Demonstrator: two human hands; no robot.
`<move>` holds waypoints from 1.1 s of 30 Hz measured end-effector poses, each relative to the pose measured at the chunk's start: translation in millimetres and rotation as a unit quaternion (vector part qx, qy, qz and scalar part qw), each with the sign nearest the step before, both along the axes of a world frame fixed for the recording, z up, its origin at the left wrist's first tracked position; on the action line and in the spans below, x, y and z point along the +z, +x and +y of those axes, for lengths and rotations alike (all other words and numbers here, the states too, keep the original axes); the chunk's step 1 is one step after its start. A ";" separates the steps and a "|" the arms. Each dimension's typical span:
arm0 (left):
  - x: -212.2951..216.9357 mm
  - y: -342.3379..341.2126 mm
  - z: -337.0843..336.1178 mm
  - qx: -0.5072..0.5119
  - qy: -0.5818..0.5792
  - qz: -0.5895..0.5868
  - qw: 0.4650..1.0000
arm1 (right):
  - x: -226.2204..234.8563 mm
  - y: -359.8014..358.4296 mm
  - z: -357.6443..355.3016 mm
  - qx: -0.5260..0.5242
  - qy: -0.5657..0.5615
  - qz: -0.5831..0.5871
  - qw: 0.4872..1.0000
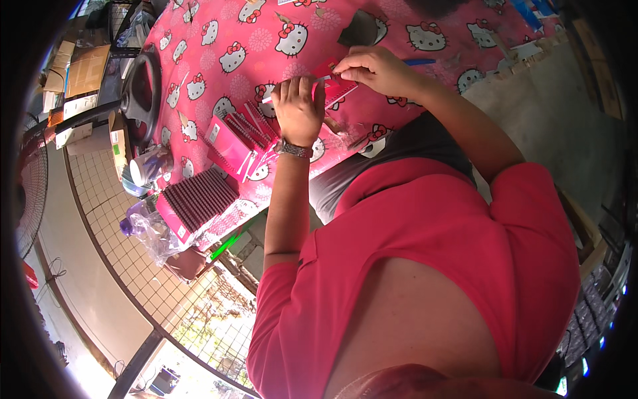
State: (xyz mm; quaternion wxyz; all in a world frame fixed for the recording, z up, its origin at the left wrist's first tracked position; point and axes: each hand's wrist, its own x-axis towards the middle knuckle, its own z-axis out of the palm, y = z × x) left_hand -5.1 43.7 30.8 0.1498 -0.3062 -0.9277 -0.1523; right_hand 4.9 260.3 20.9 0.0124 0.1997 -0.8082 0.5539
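Observation:
A pink notebook (340,88) lies on the patterned tablecloth in front of me, partly hidden beneath my hands. My left hand (297,110), with a watch at the wrist, is curled over its white edge, fingers bent and close together. At the dark end of the notebook's binding, my right hand (372,68) has thumb and fingertips pinched together. What is between those fingertips is too small to make out. Left of my left hand, several pink spiral notebooks (229,143) lie fanned out and overlapping.
A stack of spiral notebooks (199,198) stands at the table's left edge, by a clear plastic bag (154,233) and a white-lidded tub (149,167). A black steering wheel (141,100) is farther back. Beyond my right hand lie a dark piece (359,30) and a blue pen (420,62).

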 end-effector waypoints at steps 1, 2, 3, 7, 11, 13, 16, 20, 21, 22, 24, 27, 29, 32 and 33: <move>-1.3 0.9 0.6 -0.003 0.003 0.016 1.000 | 1.9 0.5 -1.0 0.014 -0.006 -0.062 0.998; -2.5 1.9 1.5 -0.007 0.005 0.031 0.999 | 3.7 2.0 -2.2 0.013 0.003 -0.034 0.999; -4.0 3.3 3.1 -0.021 0.015 0.041 0.999 | 5.9 4.5 -3.5 0.012 0.011 -0.007 1.000; -1.5 9.6 14.9 -0.046 0.031 0.055 0.997 | 19.8 6.9 -3.4 0.015 0.063 0.058 0.996; 0.8 11.1 12.6 -0.048 0.012 0.031 0.998 | 32.9 10.8 -9.2 0.012 0.136 -0.040 0.990; 0.9 10.9 10.1 -0.057 0.023 0.022 0.998 | 33.9 12.4 -11.5 0.021 0.159 0.024 0.987; -4.8 7.8 4.0 -0.072 0.047 0.012 0.996 | 33.4 -11.3 -8.5 -0.001 0.163 -0.069 0.984; -7.4 7.1 1.9 -0.067 0.025 0.010 0.997 | -23.2 -54.6 29.0 -0.135 0.383 0.190 0.894; -7.1 7.8 1.5 -0.060 0.014 0.009 0.998 | -32.5 -64.1 40.0 -0.092 0.434 0.178 0.878; -4.1 11.3 -0.5 -0.018 -0.011 0.032 0.999 | -15.9 -71.7 37.9 -0.010 0.448 0.063 0.892; 1.6 17.6 -1.9 0.042 -0.032 0.053 0.997 | 26.4 -62.0 29.7 0.072 0.254 0.012 0.964; -13.3 15.0 -15.9 0.050 0.024 -0.013 0.998 | 41.9 -42.9 12.2 0.274 -0.182 -0.270 0.905; -14.0 13.4 -10.2 0.056 0.018 -0.007 0.998 | 29.7 -44.9 6.6 0.242 0.037 -0.189 0.951; -13.1 12.1 -8.9 0.066 0.025 -0.010 0.997 | 23.6 -47.6 11.5 0.253 -0.171 -0.237 0.922; -13.0 10.8 -8.9 0.068 0.029 -0.012 0.997 | 24.5 -46.5 12.0 0.279 -0.262 -0.269 0.884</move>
